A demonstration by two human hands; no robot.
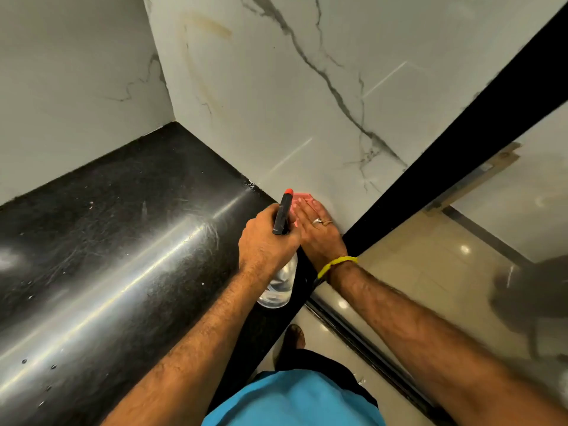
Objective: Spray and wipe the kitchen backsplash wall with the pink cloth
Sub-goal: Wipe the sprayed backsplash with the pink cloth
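On the backsplash wall (276, 103), right hand (319, 232) presses pink cloth (302, 198); left hand (267, 238) grips spray bottle (281, 216).

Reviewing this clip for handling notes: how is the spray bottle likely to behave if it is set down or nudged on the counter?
The spray bottle, gripped at its neck by the left hand, looks clear and partly filled, so probably light. Its tall, narrow shape suggests it could tip if nudged. The glossy black counter might let it slide rather than grip.
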